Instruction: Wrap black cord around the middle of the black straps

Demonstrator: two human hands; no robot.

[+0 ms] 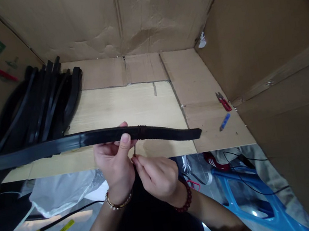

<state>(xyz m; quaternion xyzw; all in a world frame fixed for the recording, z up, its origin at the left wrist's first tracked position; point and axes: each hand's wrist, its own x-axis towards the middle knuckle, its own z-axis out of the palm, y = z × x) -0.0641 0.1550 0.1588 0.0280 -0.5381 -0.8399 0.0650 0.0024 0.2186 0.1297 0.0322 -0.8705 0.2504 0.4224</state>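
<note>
A long black rubber-like strip [163, 132] lies across my view above the near edge of the work surface. My left hand [115, 156] is closed around it near the middle, with the thumb pressed on its front face. Just right of that thumb, dark cord turns [142, 132] wrap around the strip. A thin dark cord [135, 149] runs down from the strip to my right hand [158, 175], whose fingers are pinched on it just below. The strip's right end is free and cut at an angle; its left end runs out of view.
Several similar black strips [43, 101] are piled at the left. Red-handled thread snips [223, 101] and a blue pen-like tool [224, 122] lie at the right of the board [112, 106]. Cardboard walls [260, 28] enclose the surface. A blue plastic stool [261, 196] stands below right.
</note>
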